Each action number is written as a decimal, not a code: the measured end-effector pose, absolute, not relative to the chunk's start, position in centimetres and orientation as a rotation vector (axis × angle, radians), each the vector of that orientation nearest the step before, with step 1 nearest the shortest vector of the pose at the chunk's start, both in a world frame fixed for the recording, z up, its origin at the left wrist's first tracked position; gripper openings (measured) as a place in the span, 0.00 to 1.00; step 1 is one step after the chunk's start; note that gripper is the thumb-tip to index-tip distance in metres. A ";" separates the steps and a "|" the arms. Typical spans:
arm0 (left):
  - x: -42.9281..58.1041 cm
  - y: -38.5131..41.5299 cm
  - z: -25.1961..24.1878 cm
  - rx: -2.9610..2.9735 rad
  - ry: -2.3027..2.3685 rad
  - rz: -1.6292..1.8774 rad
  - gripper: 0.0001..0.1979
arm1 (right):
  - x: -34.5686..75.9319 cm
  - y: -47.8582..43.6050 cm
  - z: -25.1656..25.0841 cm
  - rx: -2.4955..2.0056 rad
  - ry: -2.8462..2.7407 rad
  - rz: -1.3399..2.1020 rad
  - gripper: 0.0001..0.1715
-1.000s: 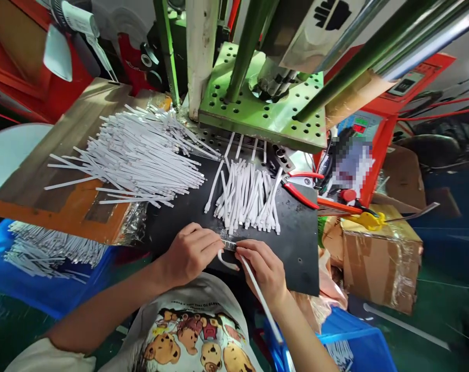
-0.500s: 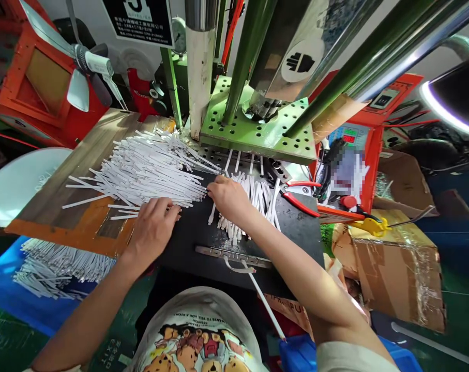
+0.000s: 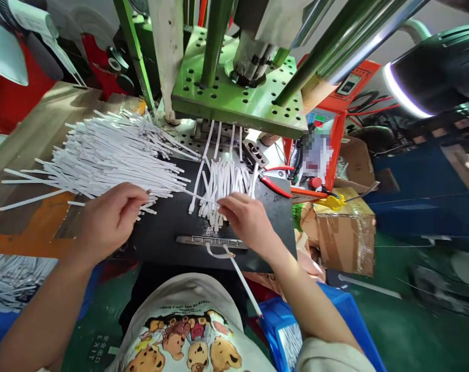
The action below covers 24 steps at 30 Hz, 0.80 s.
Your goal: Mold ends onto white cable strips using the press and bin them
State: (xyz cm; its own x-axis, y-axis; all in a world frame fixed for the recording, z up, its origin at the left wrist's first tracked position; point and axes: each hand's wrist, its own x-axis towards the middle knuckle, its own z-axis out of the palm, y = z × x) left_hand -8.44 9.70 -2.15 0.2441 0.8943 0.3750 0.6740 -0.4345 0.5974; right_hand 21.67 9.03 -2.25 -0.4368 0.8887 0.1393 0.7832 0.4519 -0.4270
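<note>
My left hand (image 3: 110,219) is curled at the near end of a big heap of white cable pieces (image 3: 102,155), its fingers closed on some of their ends. My right hand (image 3: 245,219) pinches one thin white cable piece (image 3: 197,196) that runs left toward the heap. It hovers over a smaller bundle of white cables with plugs (image 3: 222,188) lying on a black mat (image 3: 168,227). A metal fixture bar (image 3: 211,241) lies on the mat's near edge, with one white cable (image 3: 238,274) seated in it and hanging toward me.
A green perforated press plate (image 3: 230,101) with steel columns stands right behind the mat. Red-handled cutters (image 3: 276,186) lie at the mat's right. A taped cardboard box (image 3: 343,232) sits further right, blue bins (image 3: 292,330) below, and a wooden board (image 3: 28,139) carries the heap.
My right hand drew back from the heap's end toward me, pulling a single white piece out. My left hand shifted slightly left and curled on the heap. The view swung right.
</note>
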 end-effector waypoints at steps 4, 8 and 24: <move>-7.9 7.5 -3.0 1.682 1.237 0.980 0.02 | 25.1 2.2 -4.6 -1.425 -1.920 0.712 0.05; -6.0 6.6 -4.0 1.306 1.033 0.894 0.06 | 24.9 -0.9 -6.7 -1.350 -1.793 0.692 0.07; -1.0 4.2 -6.4 2.240 0.912 0.956 0.08 | 24.3 -0.5 -8.0 -1.221 -1.960 0.458 0.12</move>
